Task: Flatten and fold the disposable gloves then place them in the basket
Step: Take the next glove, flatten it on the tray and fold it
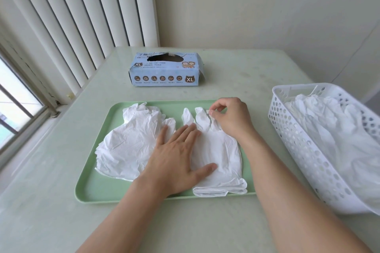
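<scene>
A white disposable glove point(223, 152) lies spread on the right half of a green tray point(92, 189), its fingers pointing away from me. My left hand point(178, 158) presses flat on the glove's palm area with straight fingers. My right hand point(230, 117) pinches one of the glove's fingers near its tip. A crumpled pile of white gloves point(131, 141) lies on the tray's left half. The white perforated basket point(304, 150) stands to the right of the tray and holds several white gloves point(337, 129).
A blue glove box point(166, 70) marked XL stands behind the tray on the pale table point(51, 222). Vertical blinds and a window run along the left side. A wall closes off the far edge of the table.
</scene>
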A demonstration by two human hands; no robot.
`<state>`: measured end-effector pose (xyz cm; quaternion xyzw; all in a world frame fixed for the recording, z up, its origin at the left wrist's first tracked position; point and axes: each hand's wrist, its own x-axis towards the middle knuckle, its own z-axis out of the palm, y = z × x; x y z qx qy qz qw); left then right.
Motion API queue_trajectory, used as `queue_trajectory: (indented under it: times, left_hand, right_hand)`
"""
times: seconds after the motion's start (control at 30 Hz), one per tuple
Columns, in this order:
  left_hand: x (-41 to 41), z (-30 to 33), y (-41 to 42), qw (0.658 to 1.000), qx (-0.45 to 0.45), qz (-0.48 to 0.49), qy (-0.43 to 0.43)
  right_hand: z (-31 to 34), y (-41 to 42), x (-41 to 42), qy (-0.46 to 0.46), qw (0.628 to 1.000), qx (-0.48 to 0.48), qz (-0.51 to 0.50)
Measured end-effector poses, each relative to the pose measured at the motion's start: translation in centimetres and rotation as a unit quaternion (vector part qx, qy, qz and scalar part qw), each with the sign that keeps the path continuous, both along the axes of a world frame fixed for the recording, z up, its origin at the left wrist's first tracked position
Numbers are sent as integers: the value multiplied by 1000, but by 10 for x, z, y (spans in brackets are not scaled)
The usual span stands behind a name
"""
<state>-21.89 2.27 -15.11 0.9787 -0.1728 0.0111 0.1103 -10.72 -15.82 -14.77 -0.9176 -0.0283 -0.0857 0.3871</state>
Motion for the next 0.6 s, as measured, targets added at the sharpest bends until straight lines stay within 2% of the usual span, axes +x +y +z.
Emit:
queue_trajectory:
  times: [0.13, 0.27, 0.37, 0.43, 0.53, 0.6]
  left_hand:
    - [0, -1, 1, 1000, -5, 0, -5]
    - [0, -1, 1, 1000, -9, -4, -7]
    - [0, -2, 3, 999, -28, -9, -28]
    - [-1, 0, 4, 996, -68, -17, -63]
    - [-7, 5, 2, 985, -125, -35, -112]
    - [-12, 7, -1, 983, -146, -51, -101]
  right_hand:
    - [8, -5, -1, -57, 997, 17, -48]
    - [4, -8, -5, -2, 999, -9, -32]
    - [15, -11, -7, -31, 999, -13, -40]
    - [23, -20, -10, -38, 997, -45, -58]
    - [24, -30, -18, 25, 990, -129, -59]
    - [20, -28, -23, 59, 982, -173, -51]
